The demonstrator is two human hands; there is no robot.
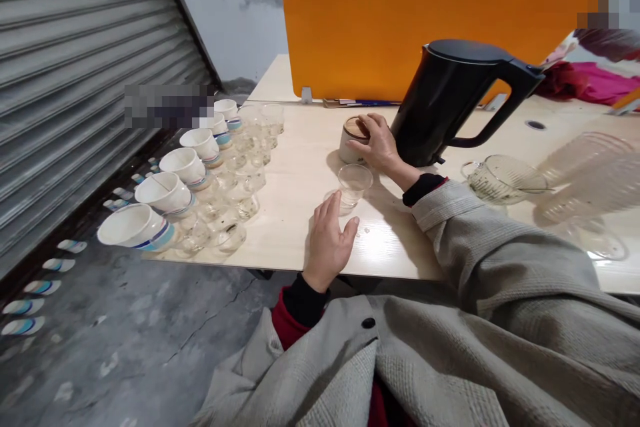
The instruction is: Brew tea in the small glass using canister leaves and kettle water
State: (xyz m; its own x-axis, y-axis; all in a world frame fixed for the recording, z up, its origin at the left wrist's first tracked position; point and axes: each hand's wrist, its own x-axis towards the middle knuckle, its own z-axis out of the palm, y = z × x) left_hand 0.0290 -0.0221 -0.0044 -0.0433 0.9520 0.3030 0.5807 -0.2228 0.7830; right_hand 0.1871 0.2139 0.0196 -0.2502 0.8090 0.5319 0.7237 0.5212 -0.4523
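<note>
My right hand [379,145] rests on a small light jar with a wooden lid [350,141], its fingertips at the lid and its thumb against the side. In front of the jar stands a clear plastic cup [355,185]. My left hand [327,240] is beside that cup, fingers stretched out and thumb apart, with nothing in it; whether the fingertips touch the cup I cannot tell. A black electric kettle [433,100] stands just right of the jar, partly behind my right wrist.
Paper cups [183,170] and several clear cups [225,190] line the table's left edge. To the right are a glass pitcher [507,180] with leafy bits inside and stacked clear cups [590,173]. An orange divider [360,40] stands behind. A person is at the upper right.
</note>
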